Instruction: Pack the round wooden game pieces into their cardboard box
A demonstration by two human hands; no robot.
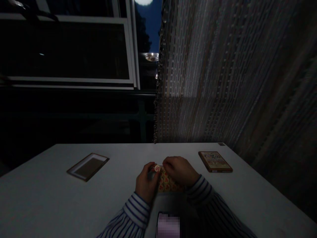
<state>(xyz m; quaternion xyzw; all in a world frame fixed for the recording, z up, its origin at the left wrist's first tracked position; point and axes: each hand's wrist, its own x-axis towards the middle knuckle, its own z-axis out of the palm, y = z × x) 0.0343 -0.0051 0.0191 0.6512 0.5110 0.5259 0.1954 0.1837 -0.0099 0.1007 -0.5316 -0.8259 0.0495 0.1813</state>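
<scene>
Between the thumb and fingers of my left hand [146, 183] is a round, pale Chinese chess piece [157, 168] with a red character on its face. My right hand [182, 170] is curled just to the right of it, with the fingertips close to the piece. What those fingers hold, if anything, is hidden. Below and between both hands lie several more round pieces [164, 185] with red marks, packed side by side in rows. The right hand and wrist cover part of these rows.
On the white table [119, 198], a shallow brown-edged tray [87, 167] lies at left. A flat box [216, 162] with a printed top is at right. A phone-like object [168, 226], its screen blurred, sits at the near edge. Behind are a string curtain [198, 72] and a window [74, 49].
</scene>
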